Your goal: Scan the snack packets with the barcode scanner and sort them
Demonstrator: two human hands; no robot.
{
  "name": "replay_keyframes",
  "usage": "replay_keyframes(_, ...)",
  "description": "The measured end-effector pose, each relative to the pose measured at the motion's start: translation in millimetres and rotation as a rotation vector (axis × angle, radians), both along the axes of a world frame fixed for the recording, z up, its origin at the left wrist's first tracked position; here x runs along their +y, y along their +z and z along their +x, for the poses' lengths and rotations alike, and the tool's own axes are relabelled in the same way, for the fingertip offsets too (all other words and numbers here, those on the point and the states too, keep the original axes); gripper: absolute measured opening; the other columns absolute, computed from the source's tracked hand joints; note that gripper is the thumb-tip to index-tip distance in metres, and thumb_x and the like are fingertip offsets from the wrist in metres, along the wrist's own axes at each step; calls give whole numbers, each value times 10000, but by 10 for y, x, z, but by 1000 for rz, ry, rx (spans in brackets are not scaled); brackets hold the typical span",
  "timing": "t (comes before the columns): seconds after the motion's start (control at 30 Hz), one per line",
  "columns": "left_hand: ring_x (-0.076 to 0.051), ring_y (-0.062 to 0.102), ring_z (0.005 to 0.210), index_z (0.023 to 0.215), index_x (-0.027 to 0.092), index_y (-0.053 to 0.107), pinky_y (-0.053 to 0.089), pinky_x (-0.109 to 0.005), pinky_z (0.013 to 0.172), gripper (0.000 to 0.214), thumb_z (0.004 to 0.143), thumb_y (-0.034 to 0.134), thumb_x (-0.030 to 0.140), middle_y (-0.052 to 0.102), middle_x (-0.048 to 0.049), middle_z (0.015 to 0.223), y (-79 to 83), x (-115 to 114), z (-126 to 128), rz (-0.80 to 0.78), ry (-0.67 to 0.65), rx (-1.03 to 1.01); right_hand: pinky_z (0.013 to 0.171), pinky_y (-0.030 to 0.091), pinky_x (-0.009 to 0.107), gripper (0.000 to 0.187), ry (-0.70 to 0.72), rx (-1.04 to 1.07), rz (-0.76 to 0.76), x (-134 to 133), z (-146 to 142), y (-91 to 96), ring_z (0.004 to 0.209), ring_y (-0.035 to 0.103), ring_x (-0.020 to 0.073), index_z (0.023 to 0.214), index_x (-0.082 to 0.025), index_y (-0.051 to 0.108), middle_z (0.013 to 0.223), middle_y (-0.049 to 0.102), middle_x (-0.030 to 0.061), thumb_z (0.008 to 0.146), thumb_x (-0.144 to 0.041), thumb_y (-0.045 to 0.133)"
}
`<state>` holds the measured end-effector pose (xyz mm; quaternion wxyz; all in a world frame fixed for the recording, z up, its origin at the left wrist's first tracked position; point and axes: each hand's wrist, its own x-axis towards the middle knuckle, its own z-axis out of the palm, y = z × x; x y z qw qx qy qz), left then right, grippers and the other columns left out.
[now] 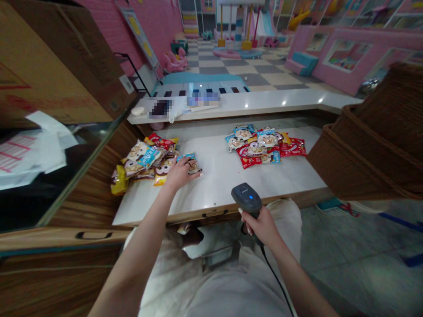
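Observation:
My left hand (181,173) rests on a blue-and-white snack bag (194,165) at the right edge of the left pile. Its fingers lie stretched over the bag, with the thumb apart along the near side. Beside it, several snack bags (145,155) in white, blue, red and yellow wrappers are heaped together. My right hand (261,224) is wrapped round the handle of a dark barcode scanner (246,197). The scanner is held off the desk's front edge, its blue light lit and its cable (276,277) hanging down. Another pile of snack bags (264,145) lies farther right on the desk.
The white desk (211,185) has a raised ledge (264,102) behind it, with small items at its left end. Cardboard boxes (66,66) and papers (33,149) stand at the left. A brown woven basket (370,145) crowds the right side. A drawer handle (214,213) lies under the desk edge.

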<state>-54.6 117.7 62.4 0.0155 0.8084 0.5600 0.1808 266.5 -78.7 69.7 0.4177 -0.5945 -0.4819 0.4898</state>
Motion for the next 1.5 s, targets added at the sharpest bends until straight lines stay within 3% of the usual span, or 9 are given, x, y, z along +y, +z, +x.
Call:
replay_keyframes(0.13,-326,516,1515,1486,107,586,296,-532,1333,545,1051,594,436,583,-217,1589,98,36,565,-5,2,-66,406,406,239,327,-26,8,-7,6,95,-7,329,488,133,663,-225,618,393,527,-41,815,-484,748)
replay_keyframes(0.23,-312,519,1517,1553,139,528,384,-493,1300,589,1026,620,387,554,-208,1615,142,198,1241,26,-154,-242,401,405,242,302,-61,19,-16,-2,168,37,324,481,131,654,-227,617,391,524,-40,788,-468,743)
replay_keyframes(0.47,-357,323,1650,1620,124,464,270,-526,1355,735,941,712,255,359,-236,1753,279,595,2888,29,-349,-329,392,392,248,285,-133,14,-46,-17,356,139,330,478,132,606,-235,603,397,512,-35,738,-471,693)
replay_keyframes(0.63,-389,310,1652,1626,122,478,253,-556,1352,743,925,716,179,372,-234,1748,306,774,3387,-49,-260,-307,387,379,249,255,-201,3,-63,-32,463,146,339,469,132,615,-238,602,403,520,-34,714,-461,679)
replay_keyframes(0.77,-345,441,1584,1581,128,546,319,-506,1327,627,956,595,103,489,-215,1679,328,848,3375,-93,-253,-486,390,388,248,259,-204,12,-52,-43,483,136,339,474,133,619,-237,609,401,514,-41,722,-460,694)
replay_keyframes(0.93,-300,591,1441,1477,213,638,390,-477,1284,494,983,622,198,695,-116,1472,398,730,2922,-185,-269,-1094,385,393,242,272,-181,31,-40,-61,455,138,330,478,133,616,-229,624,389,501,-46,741,-454,712)
replay_keyframes(1.13,-261,674,1307,1249,210,687,543,-488,1167,306,950,717,270,749,-81,1327,210,94,1940,-531,128,-1766,395,410,238,295,-122,38,-12,-88,348,104,327,486,131,632,-219,632,387,513,-42,768,-465,722)
replay_keyframes(1.3,-269,726,1200,1033,217,686,635,-475,1052,128,941,747,282,773,-97,1196,7,-474,1391,-607,352,-1861,403,420,240,316,-66,30,-8,-93,167,74,325,493,134,644,-226,616,388,531,-36,790,-482,730)
replay_keyframes(1.5,-265,744,1147,1083,219,693,654,-436,998,361,841,888,402,789,-74,1203,-200,-670,1257,-622,308,-1817,411,414,231,293,8,-10,12,-76,-22,89,336,508,133,654,-231,603,393,527,-45,824,-439,720)
